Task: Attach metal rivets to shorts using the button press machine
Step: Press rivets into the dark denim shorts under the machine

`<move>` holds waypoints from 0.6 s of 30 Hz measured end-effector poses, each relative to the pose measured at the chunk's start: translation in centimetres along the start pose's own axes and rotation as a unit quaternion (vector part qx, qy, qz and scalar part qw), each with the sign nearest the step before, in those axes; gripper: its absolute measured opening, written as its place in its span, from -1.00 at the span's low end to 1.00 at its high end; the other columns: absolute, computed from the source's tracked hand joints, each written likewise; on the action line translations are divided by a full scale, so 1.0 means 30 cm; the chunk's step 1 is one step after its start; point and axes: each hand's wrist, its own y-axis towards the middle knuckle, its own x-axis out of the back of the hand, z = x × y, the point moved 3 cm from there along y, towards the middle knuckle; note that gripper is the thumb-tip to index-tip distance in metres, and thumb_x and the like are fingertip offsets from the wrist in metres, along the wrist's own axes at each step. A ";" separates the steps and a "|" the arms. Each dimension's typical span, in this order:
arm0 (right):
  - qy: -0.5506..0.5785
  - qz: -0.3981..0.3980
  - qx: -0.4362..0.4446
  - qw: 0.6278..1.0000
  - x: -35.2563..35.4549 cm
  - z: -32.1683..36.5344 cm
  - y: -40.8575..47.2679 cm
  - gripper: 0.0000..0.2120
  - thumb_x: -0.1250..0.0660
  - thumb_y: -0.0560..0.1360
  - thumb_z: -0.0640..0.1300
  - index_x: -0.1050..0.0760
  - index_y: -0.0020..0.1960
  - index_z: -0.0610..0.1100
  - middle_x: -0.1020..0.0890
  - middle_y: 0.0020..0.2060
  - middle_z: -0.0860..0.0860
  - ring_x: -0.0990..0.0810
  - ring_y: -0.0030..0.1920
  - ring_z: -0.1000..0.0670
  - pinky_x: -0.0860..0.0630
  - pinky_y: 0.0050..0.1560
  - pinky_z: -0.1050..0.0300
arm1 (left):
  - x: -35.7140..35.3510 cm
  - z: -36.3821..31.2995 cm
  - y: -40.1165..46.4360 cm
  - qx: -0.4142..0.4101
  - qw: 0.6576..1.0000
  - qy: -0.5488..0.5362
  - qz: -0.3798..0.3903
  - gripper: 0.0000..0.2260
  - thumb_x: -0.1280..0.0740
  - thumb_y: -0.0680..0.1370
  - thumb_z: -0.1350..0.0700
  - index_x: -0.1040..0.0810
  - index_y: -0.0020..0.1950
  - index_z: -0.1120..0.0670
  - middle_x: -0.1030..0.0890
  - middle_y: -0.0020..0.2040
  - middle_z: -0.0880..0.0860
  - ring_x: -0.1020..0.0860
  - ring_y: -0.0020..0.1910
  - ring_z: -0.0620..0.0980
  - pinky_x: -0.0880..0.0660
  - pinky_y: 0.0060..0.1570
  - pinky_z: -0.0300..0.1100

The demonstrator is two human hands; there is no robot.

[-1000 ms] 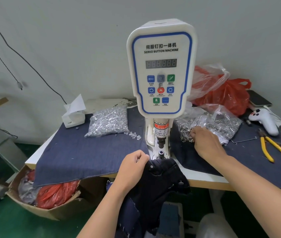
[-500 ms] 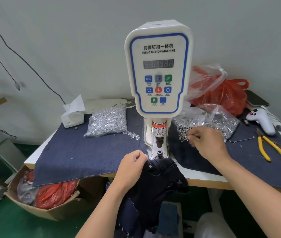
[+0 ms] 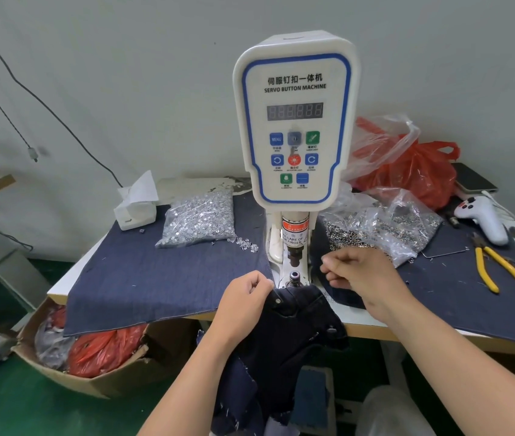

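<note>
- Shorts (image 3: 294, 335) of dark denim hang off the table's front edge below the press; our left hand (image 3: 243, 305) grips the waistband corner, fingers curled into the cloth, holding it just short of the lower die (image 3: 294, 276).
- One rivet already sits in the cloth near that corner, so we judge ourselves partway through, loading the machine for the next one.
- Our right hand (image 3: 363, 273) hovers just right of the die with fingertips drawn together, as if pinching a small part; we cannot tell whether a rivet is actually between them.
- Next, we think, the part must be seated squarely on the die, the cloth slid over it, and fingers kept out from under the punch (image 3: 294, 258), as its warning label says.
- Behind that hand lies the open bag of dark rivets (image 3: 385, 229); the bag of silver pieces (image 3: 198, 220) lies left of the button press machine (image 3: 295, 121).
</note>
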 end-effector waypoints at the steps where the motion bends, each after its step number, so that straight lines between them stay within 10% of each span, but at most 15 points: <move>1: 0.011 0.006 -0.012 1.000 -0.005 -0.003 -0.003 -0.93 -0.40 0.57 -0.34 -0.66 -0.03 -0.26 -0.71 -0.26 -0.10 -0.65 -0.31 0.07 -0.63 -0.28 0.28 | 0.000 0.000 0.000 0.000 1.000 0.001 -0.001 -0.72 -0.29 0.64 0.07 -0.41 -0.27 0.03 -0.42 -0.37 -0.16 -0.35 -0.35 -0.21 -0.33 -0.32 -0.35; 18: 0.049 -0.001 -0.037 0.998 -0.009 -0.021 -0.012 -0.89 -0.43 0.58 -0.25 -0.59 0.02 -0.31 -0.76 -0.22 -0.14 -0.75 -0.26 -0.05 -0.66 -0.28 0.21 | -0.001 0.000 -0.006 -0.002 1.000 -0.008 0.002 -0.71 -0.29 0.65 0.07 -0.40 -0.28 0.00 -0.43 -0.38 -0.17 -0.36 -0.34 -0.22 -0.33 -0.31 -0.38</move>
